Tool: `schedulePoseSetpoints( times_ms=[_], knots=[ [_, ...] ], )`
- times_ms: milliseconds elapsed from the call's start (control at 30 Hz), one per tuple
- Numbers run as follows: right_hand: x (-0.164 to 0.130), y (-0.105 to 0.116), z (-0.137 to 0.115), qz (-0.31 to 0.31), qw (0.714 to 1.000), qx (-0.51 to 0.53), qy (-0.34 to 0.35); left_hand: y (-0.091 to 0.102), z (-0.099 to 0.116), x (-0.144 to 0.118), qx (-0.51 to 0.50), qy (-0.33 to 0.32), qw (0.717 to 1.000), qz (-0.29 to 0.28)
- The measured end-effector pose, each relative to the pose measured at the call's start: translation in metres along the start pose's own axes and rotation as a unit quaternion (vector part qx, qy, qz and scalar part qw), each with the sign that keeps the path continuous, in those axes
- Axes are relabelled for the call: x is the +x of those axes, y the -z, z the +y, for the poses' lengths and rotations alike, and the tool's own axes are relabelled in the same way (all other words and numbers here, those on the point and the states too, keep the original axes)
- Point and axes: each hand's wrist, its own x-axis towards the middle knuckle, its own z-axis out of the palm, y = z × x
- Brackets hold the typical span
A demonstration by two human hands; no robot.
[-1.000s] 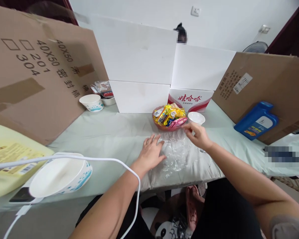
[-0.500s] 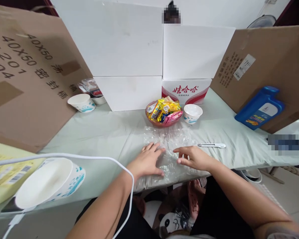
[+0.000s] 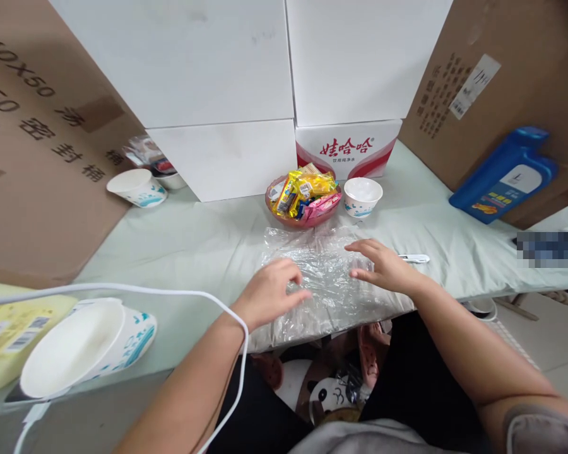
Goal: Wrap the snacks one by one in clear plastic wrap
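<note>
White foam boxes point(image 3: 194, 69) and brown cardboard sheets point(image 3: 33, 145) stand along the far edge of a tabletop point(image 3: 189, 246) covered in pale green cloth. I see a sheet of clear plastic film point(image 3: 329, 277) spread flat at the near edge, between my two hands and partly under them.

My left hand point(image 3: 269, 293) rests on the film's left side, fingers curled loosely inward with the thumb tip on the plastic; it grips nothing that I can make out. My right hand point(image 3: 383, 268) lies on the film's right side, fingers spread flat and pointing left, pressing on the sheet.

Just beyond the film, ahead of both hands, sits a reddish bowl of wrapped snacks point(image 3: 303, 198), with a small white paper cup point(image 3: 363, 195) touching or nearly touching its right side. A slim white utility knife point(image 3: 414, 258) lies just past the right hand's knuckles. Further right of that hand, a blue jug point(image 3: 504, 176) leans on cardboard. Left of the left hand, well apart, a large paper bowl point(image 3: 82, 350) lies tilted under a white cable point(image 3: 123, 290); another paper bowl point(image 3: 136, 187) stands far ahead-left.
</note>
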Motion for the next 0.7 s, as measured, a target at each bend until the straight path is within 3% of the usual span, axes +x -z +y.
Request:
schedulePoseSetpoints(
  times_ms=[100, 167, 333, 500, 567, 633, 700],
  knots=[
    [-0.014, 0.012, -0.016, -0.153, 0.984, 0.061, 0.069, -0.003, 0.02, -0.011, 0.002, -0.048, 0.982, -0.183],
    [-0.023, 0.007, -0.025, -0.213, 0.973, 0.03, 0.083, -0.01, 0.023, -0.016, 0.064, -0.037, 0.976, -0.205],
    [-0.043, -0.017, -0.036, -0.158, 0.984, -0.057, 0.065, -0.015, 0.012, -0.023, 0.081, -0.002, 0.98, -0.18],
    [-0.055, 0.002, -0.034, -0.181, 0.977, 0.077, 0.08, 0.009, 0.006, -0.034, -0.053, 0.011, 0.975, -0.216],
    [-0.056, 0.013, -0.029, -0.213, 0.966, 0.135, 0.05, 0.016, 0.006, -0.036, -0.169, 0.048, 0.94, -0.292],
    [-0.054, 0.018, -0.022, -0.23, 0.959, 0.163, 0.011, 0.019, 0.004, -0.034, -0.293, 0.082, 0.885, -0.352],
    [-0.049, 0.016, -0.015, -0.207, 0.966, 0.151, -0.034, 0.016, -0.001, -0.028, -0.361, 0.101, 0.864, -0.337]
  ],
)
